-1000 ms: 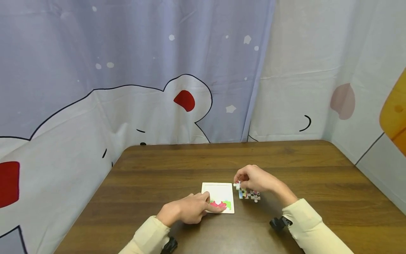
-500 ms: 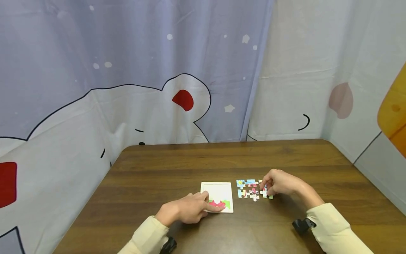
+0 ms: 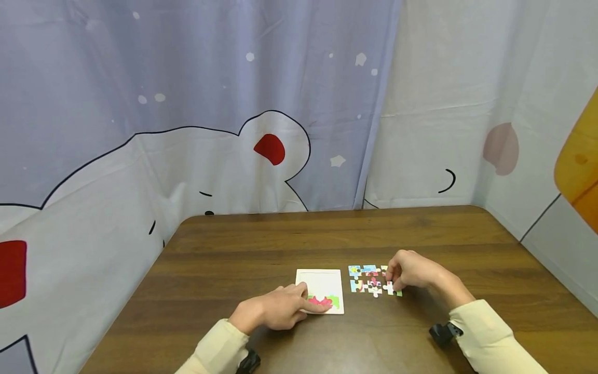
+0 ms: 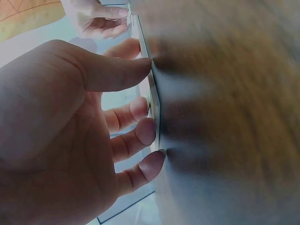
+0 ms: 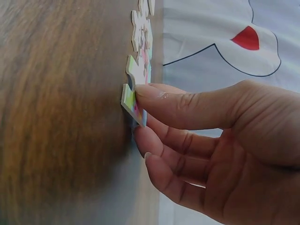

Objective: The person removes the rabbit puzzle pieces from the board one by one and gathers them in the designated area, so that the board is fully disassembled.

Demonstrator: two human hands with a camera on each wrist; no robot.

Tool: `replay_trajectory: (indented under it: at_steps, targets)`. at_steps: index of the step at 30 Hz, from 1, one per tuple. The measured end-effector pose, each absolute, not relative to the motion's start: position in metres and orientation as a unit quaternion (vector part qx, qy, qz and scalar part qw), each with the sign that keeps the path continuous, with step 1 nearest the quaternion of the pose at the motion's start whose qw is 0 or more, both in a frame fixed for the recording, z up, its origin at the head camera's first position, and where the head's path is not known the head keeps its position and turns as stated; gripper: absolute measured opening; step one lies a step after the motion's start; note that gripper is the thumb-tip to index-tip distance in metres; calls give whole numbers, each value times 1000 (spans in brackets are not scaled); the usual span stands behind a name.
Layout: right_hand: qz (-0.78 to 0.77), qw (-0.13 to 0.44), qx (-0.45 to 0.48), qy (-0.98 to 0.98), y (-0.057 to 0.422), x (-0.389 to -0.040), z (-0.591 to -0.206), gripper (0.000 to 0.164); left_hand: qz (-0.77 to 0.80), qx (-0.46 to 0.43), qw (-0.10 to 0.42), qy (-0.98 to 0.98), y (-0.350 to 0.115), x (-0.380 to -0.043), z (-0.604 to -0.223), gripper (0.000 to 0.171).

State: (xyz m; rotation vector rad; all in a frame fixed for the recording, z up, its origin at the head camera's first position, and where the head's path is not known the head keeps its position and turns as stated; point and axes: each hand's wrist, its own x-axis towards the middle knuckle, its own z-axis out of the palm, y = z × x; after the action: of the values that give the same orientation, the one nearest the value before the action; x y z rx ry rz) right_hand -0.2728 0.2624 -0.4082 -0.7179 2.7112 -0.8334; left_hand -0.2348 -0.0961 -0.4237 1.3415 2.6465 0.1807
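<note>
Centrally, one white tray [image 3: 322,283] is set flat on the brown tabletop [image 3: 261,239]. Contents: pink and green inset pieces [image 3: 320,301], laid along the near edge; beyond them, towards the far side, the pale base is exposed. At the tray's left and near edges the left hand [image 3: 279,306] is rested, with its thumb extended along the near edge over part of the inset pieces and its fingers loosely bent.

To the right of the tray, apart from it, loose pieces [image 3: 374,284] are laid out on the tabletop in two rows, printed in blue, pink, yellow and green. At their right end, a green-edged end piece [image 5: 132,104] is pinched by the thumb and fingers of the right hand [image 3: 413,269]; whether it is raised cannot be told. The far row is partly covered by that hand.

Cream sleeves [image 3: 483,324] are worn on both arms. Behind, a lilac and white curtain [image 3: 196,93] is hung.
</note>
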Motion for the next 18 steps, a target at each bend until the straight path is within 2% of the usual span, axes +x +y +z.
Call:
replay_trajectory:
  at_steps: [18]
  targets:
    - [-285,106,-247,920,260,-273,-408,25,61,452,80,886,-96,-236,-425,51]
